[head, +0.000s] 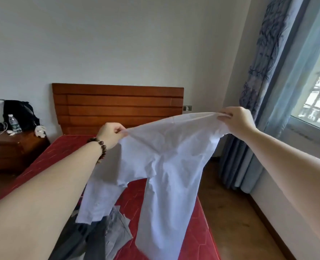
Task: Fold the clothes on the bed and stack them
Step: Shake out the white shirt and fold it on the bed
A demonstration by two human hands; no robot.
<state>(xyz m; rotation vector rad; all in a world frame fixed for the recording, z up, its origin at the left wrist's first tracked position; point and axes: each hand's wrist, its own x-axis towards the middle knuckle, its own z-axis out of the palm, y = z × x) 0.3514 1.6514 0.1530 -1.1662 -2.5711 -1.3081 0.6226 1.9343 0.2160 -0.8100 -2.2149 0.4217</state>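
The white trousers [166, 162] hang in the air over the red bed [198, 222], stretched by the waistband between both hands: the left hand [111, 135] pinches one end with curled fingers, the right hand [234, 120] grips the other end, bunched under its fingers. The cloth looks thin, light and limp; it creases and sags between the hands, and the two legs dangle, one longer and straighter, the other crumpled and shorter. It should fold easily but will not hold a shape alone, so the waistband corners seem the sound place to hold, with the legs laid flat on the bed to align them. Beneath the trousers lies a heap of grey clothes [99, 233] at the near edge, which may get in the way of laying them out. A wooden headboard [118, 106], a nightstand [11, 147] with a water bottle [13, 123] and a black bag [20, 111], and a blue curtain [264, 62] by the window [316, 94] stand well apart.
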